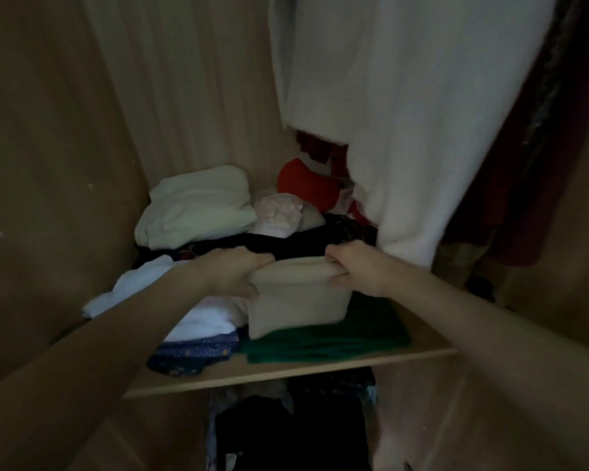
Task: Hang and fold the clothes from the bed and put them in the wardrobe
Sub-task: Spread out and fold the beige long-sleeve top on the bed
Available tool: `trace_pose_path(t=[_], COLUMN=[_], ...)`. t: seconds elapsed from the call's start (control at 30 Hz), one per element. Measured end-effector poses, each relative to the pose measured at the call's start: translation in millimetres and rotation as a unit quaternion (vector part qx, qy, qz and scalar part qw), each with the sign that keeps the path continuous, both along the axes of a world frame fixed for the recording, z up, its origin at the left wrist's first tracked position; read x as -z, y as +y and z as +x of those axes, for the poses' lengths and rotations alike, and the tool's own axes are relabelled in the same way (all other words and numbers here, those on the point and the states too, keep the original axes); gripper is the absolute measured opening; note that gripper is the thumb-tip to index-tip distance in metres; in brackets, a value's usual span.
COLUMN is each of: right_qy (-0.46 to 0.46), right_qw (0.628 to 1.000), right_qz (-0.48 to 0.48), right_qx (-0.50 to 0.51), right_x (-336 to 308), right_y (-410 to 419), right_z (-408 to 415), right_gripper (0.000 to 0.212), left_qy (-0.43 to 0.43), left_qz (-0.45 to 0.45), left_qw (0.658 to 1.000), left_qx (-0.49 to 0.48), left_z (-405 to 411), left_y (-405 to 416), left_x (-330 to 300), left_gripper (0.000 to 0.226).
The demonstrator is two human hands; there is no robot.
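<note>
Two hands [233, 271] [359, 268] around folded beige garment [296, 300]

A wooden wardrobe shelf [320, 367] carries a folded green garment [337, 338] at its front edge, a dark patterned cloth [191, 355] just beside it, white folded clothes [198, 205] further back and a red item [303, 181] behind.

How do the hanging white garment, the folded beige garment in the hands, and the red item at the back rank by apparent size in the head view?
1. Hanging white garment, though nearer the camera
2. Folded beige garment
3. Red item, partly hidden
</note>
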State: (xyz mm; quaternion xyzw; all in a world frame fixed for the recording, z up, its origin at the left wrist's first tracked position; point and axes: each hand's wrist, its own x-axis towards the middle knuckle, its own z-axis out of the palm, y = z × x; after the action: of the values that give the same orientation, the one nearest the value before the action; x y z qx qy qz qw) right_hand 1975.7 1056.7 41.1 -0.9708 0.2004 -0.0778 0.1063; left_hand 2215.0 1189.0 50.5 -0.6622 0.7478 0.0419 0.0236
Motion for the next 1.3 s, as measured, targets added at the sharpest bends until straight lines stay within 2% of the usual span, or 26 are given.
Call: trace_pose_path(t=[0.07,0.1,0.17,0.2,0.3,0.37,0.47,0.53,0.57,0.67,0.73,0.77,0.9,1.07,1.3], right_qy=[-0.051,-0.071,-0.098,-0.115,-0.118,-0.039,0.078,0.076,0.059,-0.039,-0.080,-0.064,0.038,0.057,0.037], right_qw=[0.996,0.990,0.967,0.959,0.964,0.984,0.996,0.997,0.997,0.996,0.987,0.983,0.975,0.978,0.975], right_qz=[-0.058,-0.119,-0.233,-0.254,-0.233,-0.174,-0.043,0.030,0.044,0.001,-0.010,0.006,0.046,0.072,0.025], right_qx=[0.034,0.041,0.044,0.045,0.045,0.019,-0.018,0.001,0.014,0.078,0.139,0.171,0.213,0.187,0.216], right_x=[0.2,3.4,15.2,24.7,81.0,131.7,174.9,168.9,161.4,140.0,139.9,143.3,180.9,192.8,201.0], right_y=[-22.1,-31.6,-48.9,-53.4,-54.2,-49.1,-44.0,-44.0,-44.0,-42.0,-40.4,-39.4,-37.3,-49.7,-46.5], right_z=[18.1,25.0,35.3,38.7,40.1,31.1,10.4,6.7,10.1,42.6,71.0,82.3,94.4,92.5,92.8], right_gripper=[0.016,0.015,0.026,0.033,0.044,0.045,0.044,0.039,0.032,0.024,0.038,0.046,0.058,0.061,0.077], left_qy=[-0.078,-0.120,-0.176,-0.194,-0.230,-0.215,-0.132,-0.045,-0.021,-0.029,-0.003,0.013,0.059,0.081,0.110], left_qz=[-0.121,-0.184,-0.276,-0.297,-0.258,-0.159,-0.049,-0.001,0.007,-0.071,-0.156,-0.195,-0.186,-0.210,-0.136], left_qw=[0.990,0.976,0.945,0.935,0.938,0.963,0.990,0.997,0.996,0.991,0.979,0.971,0.963,0.948,0.945], left_qx=[-0.006,0.005,0.009,-0.004,-0.022,-0.018,-0.032,-0.066,-0.088,-0.113,-0.128,-0.141,-0.185,-0.226,-0.278], left_z=[15.1,21.2,29.3,28.4,16.1,5.7,-1.8,-7.2,-10.8,-23.9,-29.1,-26.2,-8.6,-12.2,-13.4], left_y=[-21.1,-30.3,-44.6,-48.5,-48.3,-36.7,-17.8,-12.5,-14.2,-44.6,-71.9,-84.6,-92.5,-81.0,-81.7], left_x=[1.4,5.2,18.5,28.1,85.9,135.4,179.8,173.1,161.8,139.7,139.2,147.9,201.4,220.4,220.0], left_gripper=[0.034,0.044,0.061,0.064,0.058,0.062,0.073,0.071,0.062,0.021,0.012,0.011,0.036,0.053,0.071])
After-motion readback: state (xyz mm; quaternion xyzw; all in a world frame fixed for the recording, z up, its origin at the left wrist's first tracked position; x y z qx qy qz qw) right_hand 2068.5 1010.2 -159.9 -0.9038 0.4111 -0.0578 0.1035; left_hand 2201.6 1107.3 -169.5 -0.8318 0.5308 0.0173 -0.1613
